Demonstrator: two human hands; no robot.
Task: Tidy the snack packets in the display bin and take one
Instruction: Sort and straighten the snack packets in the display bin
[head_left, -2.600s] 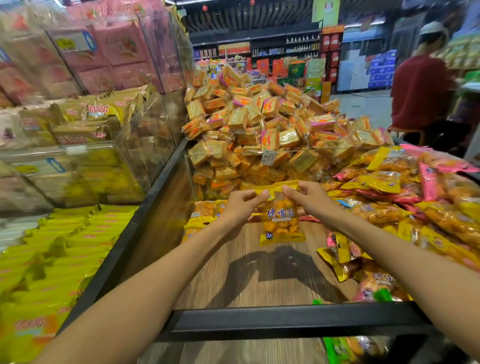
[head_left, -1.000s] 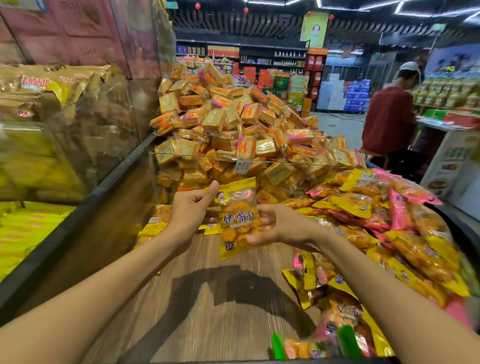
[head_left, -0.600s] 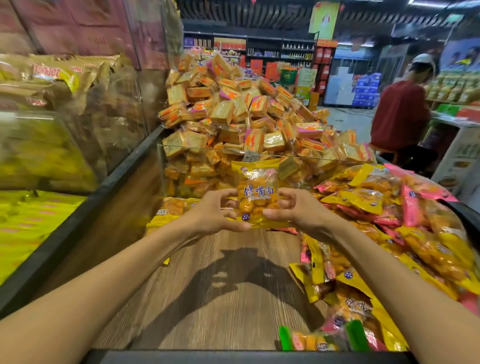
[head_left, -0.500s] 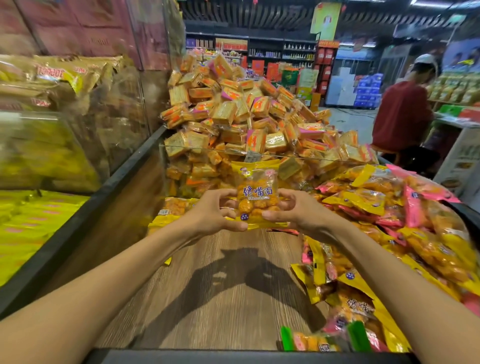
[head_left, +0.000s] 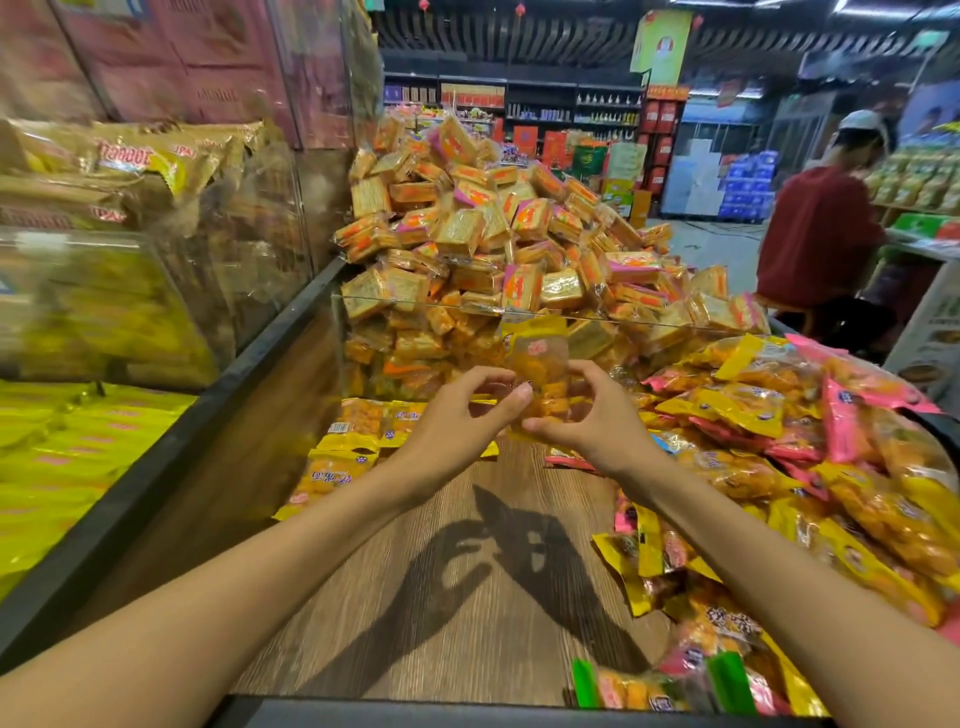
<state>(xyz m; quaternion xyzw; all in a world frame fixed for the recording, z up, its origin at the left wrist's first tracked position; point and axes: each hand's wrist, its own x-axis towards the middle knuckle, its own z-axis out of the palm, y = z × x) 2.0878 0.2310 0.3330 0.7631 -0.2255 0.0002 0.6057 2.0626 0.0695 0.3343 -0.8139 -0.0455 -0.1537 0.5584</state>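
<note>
A yellow snack packet (head_left: 537, 358) with orange pieces inside stands upright above the display bin's wooden floor (head_left: 447, 571). My left hand (head_left: 457, 421) and my right hand (head_left: 592, 415) both pinch its lower part, thumbs toward each other. The packet is blurred and its back side faces me. More yellow packets (head_left: 353, 441) lie flat at the bin's far left. A heap of yellow and pink packets (head_left: 810, 457) fills the bin's right side.
Behind a clear divider (head_left: 519, 312), square biscuit packs (head_left: 498, 228) are piled high. Clear bins of yellow bags (head_left: 104, 291) stand to the left, past the black rim (head_left: 171, 447). A person in a red top (head_left: 815, 234) sits at the back right.
The packet has turned so its printed front no longer faces me. Both hands have shifted slightly on its lower edge. The view has moved a little.
</note>
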